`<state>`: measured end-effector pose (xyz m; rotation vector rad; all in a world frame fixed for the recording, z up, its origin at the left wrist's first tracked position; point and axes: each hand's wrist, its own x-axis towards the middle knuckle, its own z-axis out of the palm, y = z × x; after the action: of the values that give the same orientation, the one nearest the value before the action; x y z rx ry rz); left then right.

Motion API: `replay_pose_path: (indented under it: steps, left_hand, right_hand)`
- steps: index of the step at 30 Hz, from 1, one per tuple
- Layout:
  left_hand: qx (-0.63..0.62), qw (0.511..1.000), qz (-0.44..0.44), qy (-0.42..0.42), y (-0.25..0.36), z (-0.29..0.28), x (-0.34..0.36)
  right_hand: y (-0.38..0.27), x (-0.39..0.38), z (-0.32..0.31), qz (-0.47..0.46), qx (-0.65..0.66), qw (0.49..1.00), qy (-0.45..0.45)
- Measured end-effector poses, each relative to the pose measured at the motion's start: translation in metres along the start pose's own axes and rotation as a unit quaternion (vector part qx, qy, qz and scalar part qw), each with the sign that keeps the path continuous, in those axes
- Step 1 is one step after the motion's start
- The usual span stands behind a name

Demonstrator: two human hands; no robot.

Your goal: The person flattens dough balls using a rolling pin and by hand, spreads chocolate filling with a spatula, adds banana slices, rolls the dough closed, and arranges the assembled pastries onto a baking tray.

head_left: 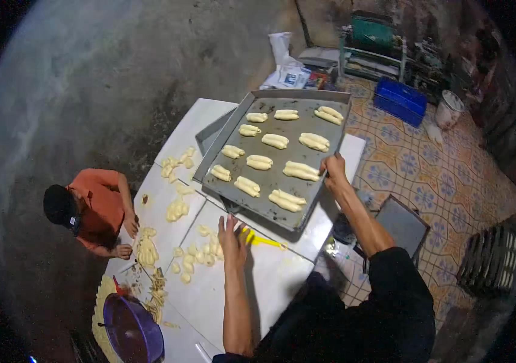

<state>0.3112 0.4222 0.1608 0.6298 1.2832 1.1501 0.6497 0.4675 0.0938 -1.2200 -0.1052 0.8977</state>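
A big grey metal baking tray (pixel 243 144) carries rows of pale shaped dough rolls (pixel 259 162). Its right rim is gripped by my right hand (pixel 333 169), thumb and fingers closed on it. The tray sits at an angle above the white tiled table (pixel 282 275), over another grey tray (pixel 209 134) that it mostly covers. My left hand (pixel 232 242) is below the tray's near edge with fingers apart, holding nothing. Right beside it lies a yellow plastic tool (pixel 264 241), partly hidden by that hand. Small dough balls (pixel 192 257) lie to its left.
Across the table at left, a person in an orange shirt (pixel 97 202) handles dough strips (pixel 147 248). A purple basin (pixel 131 327) stands at the lower left. On the patterned floor are a blue crate (pixel 400 101), a white bucket (pixel 449 109) and stacked loaded trays (pixel 490 260).
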Motion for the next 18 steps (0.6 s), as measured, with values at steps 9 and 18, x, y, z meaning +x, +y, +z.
replay_pose_path:
  steps: [9, 18]
  left_hand:
    - [-0.167, 0.980, 0.062, -0.088, -0.029, 0.035, 0.085]
    - [-0.009, 0.957, -0.097, -0.274, 0.060, 0.031, 0.160]
  right_hand:
    - [0.005, -0.086, -0.056, -0.085, 0.102, 0.991, -0.011]
    - [0.067, -0.205, -0.004, -0.101, 0.127, 0.971, 0.176]
